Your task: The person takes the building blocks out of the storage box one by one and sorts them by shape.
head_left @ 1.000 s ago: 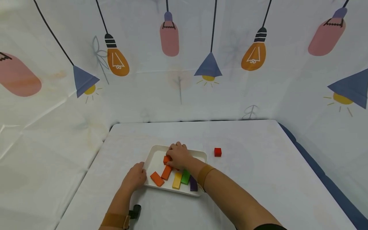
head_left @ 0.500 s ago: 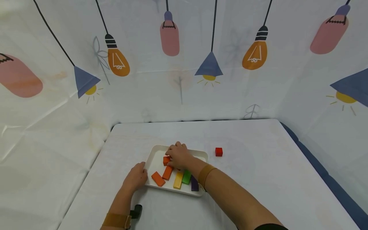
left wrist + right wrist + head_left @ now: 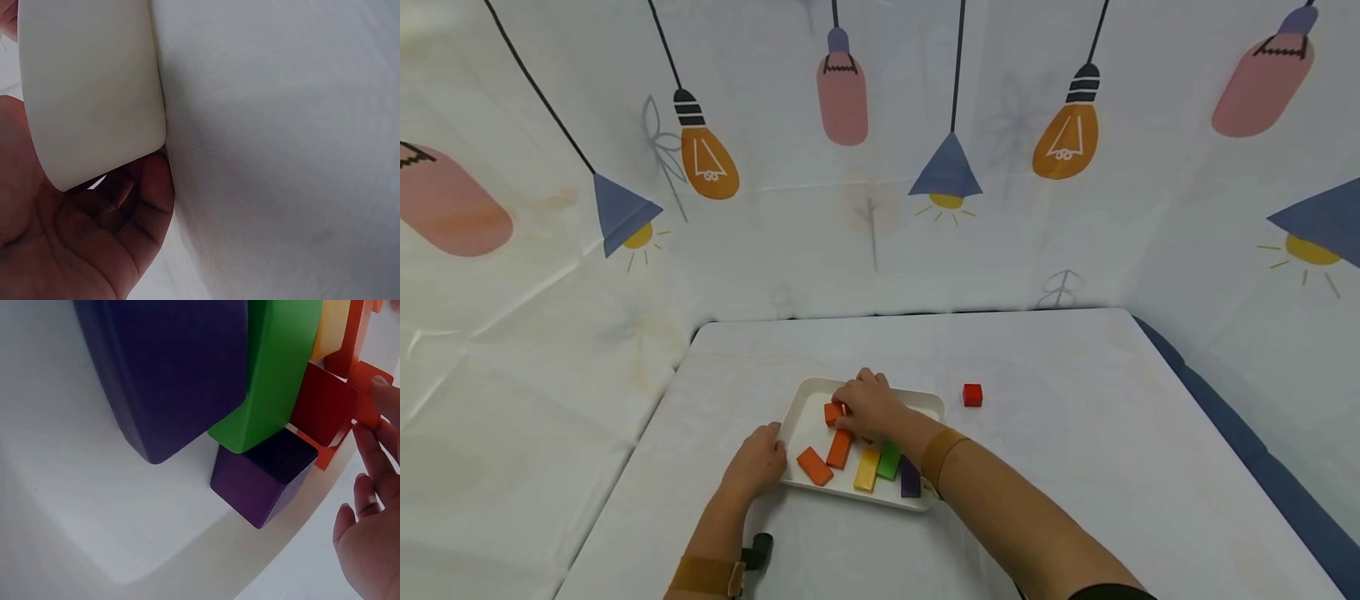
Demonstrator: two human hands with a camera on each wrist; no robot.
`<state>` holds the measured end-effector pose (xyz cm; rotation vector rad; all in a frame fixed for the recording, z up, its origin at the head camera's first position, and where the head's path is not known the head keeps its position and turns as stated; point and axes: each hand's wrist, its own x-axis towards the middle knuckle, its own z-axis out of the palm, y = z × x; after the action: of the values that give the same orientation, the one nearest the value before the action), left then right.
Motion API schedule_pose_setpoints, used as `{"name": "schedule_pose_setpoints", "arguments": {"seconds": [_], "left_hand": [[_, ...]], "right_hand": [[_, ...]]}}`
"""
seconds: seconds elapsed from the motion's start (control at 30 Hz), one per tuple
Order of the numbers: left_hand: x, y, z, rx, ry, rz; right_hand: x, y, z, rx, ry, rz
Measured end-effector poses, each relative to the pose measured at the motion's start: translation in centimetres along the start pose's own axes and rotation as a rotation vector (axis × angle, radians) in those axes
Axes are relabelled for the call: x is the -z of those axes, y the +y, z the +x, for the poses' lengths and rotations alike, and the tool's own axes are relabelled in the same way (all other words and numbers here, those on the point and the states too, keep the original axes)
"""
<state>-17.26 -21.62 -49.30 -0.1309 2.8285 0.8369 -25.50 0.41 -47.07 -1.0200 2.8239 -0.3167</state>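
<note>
In the head view, my left hand (image 3: 758, 460) grips the left edge of a shallow white tray (image 3: 803, 427); in the left wrist view its fingers curl under the tray's rim. Over the tray's far part, my right hand (image 3: 871, 406) pinches an orange cube (image 3: 365, 403) between thumb and fingers. Two orange blocks (image 3: 839, 450) lie nearer me, beside a yellow block (image 3: 867, 470), a green block (image 3: 889, 461) and a dark purple block (image 3: 910, 479). The right wrist view reveals a red block (image 3: 324, 403) and a purple cube (image 3: 262, 481), which my right hand hides from the head view.
A loose red cube (image 3: 973, 395) sits on the white table (image 3: 1060, 450) to the right of the tray. Behind the table hangs a white cloth (image 3: 775, 250) printed with lamps. A black device (image 3: 760, 550) is strapped at my left wrist.
The orange cube at my right fingertips has shifted very slightly toward the tray's far side. Both hands keep nearly the same place, and the whole view has drifted a little.
</note>
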Motion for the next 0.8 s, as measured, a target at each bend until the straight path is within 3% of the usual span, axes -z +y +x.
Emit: {"name": "schedule_pose_setpoints", "arguments": {"seconds": [0.43, 0.8], "left_hand": [[-0.2, -0.3, 0.2, -0.011, -0.001, 0.012], [-0.1, -0.5, 0.6, -0.025, -0.008, 0.026]], "right_hand": [[1.4, 1.2, -1.8, -0.057, 0.023, 0.090], [2.5, 4.2, -3.7, -0.110, 0.075, 0.156]]}}
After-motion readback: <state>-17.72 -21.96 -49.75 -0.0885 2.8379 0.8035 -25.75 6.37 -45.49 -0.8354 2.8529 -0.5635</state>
